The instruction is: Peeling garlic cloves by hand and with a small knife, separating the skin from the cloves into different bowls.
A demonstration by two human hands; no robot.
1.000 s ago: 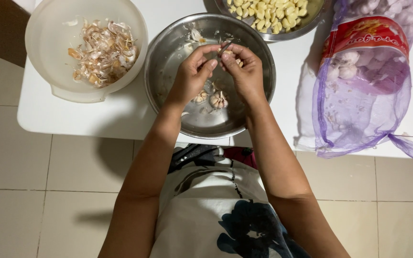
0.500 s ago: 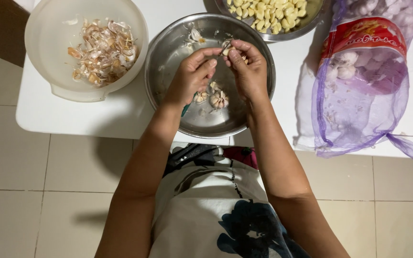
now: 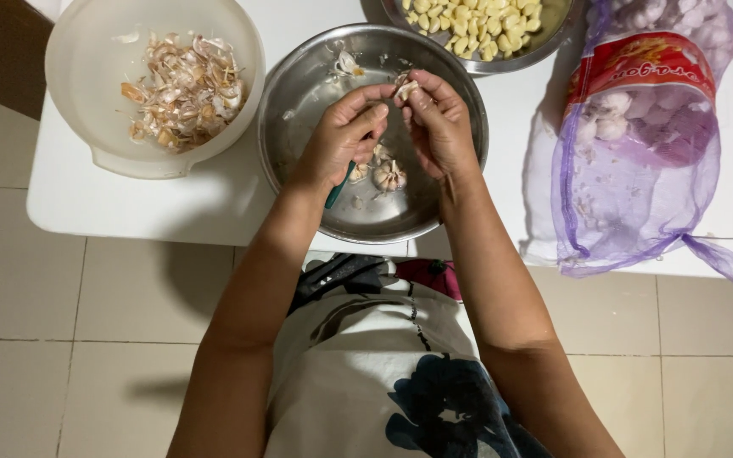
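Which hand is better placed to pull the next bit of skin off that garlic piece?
Probably the left hand: it grips a green-handled tool, its fingertips right at the garlic clove, which the right hand pinches above the metal bowl.

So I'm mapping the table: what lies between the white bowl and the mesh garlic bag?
The head view shows the steel bowl between the white bowl and the bag.

Home kitchen, tiled floor (image 3: 69, 339), white table (image 3: 171, 203), steel bowls (image 3: 299, 93), mesh garlic sack (image 3: 638, 144)
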